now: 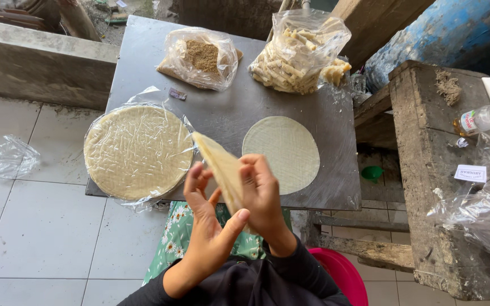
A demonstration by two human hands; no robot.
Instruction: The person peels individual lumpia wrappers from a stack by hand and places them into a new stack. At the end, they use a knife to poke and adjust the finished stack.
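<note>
Both hands, left (205, 226) and right (263, 195), pinch a thin wrapper (221, 167) edge-on above the worktop's (228, 107) near edge, fingers clamped on it, between a wrapped stack (137, 150) and a flat sheet (282, 152), bags (299, 51) beyond.

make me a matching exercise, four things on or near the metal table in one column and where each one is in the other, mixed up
Things:
1. stack of round wrappers in plastic
2. single round wrapper
3. bag of rolled sticks
4. plastic bottle

Places:
A. far right part of the metal table
B. lying flat on the table, above the right hand
C. left edge of the table
D. on the wooden bench to the right

Pairs: 1-C, 2-B, 3-A, 4-D
</note>
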